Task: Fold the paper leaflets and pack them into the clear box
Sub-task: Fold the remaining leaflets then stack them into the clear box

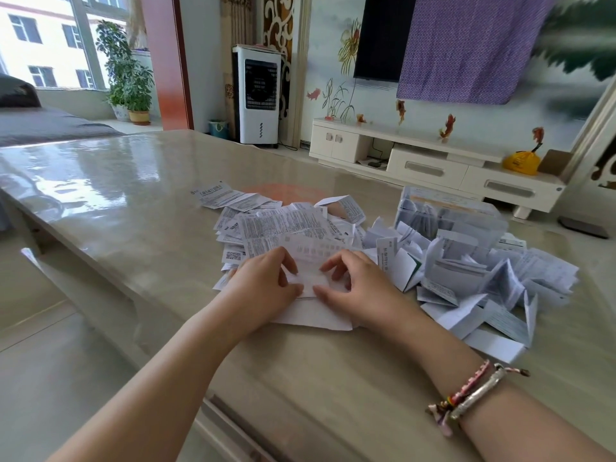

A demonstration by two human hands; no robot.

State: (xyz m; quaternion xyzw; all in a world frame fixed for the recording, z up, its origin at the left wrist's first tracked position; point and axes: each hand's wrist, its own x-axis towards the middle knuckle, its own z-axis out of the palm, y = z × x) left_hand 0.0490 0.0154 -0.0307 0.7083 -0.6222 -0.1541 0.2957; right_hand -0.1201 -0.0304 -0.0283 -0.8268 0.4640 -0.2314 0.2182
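Wrists come first, and the right one wears a silver bangle [480,393] and some woven bands. Both arms reach out over the shiny table [110,195]. The left hand [266,288] and the right hand [353,291] sit close together on one white leaflet [310,281]. Their thumbs and fingers pinch it, most likely so the paper stays still and the fold comes out straight. It lies on top of another flat sheet [316,316], right at the near edge of the paper mess, where it is easy to reach.

Just behind the hands is the flat pile [276,225], with leaflets still spread open and full of tiny print. These seem to be waiting their turn. To the right is the folded pile [473,281], bent and standing up a bit, kept apart so the two kinds do not mix.

Farther back on the right stands the clear box [450,211], touching the folded ones. Some paper shows inside it. Many leaflets are still outside it, so the job looks far from done.
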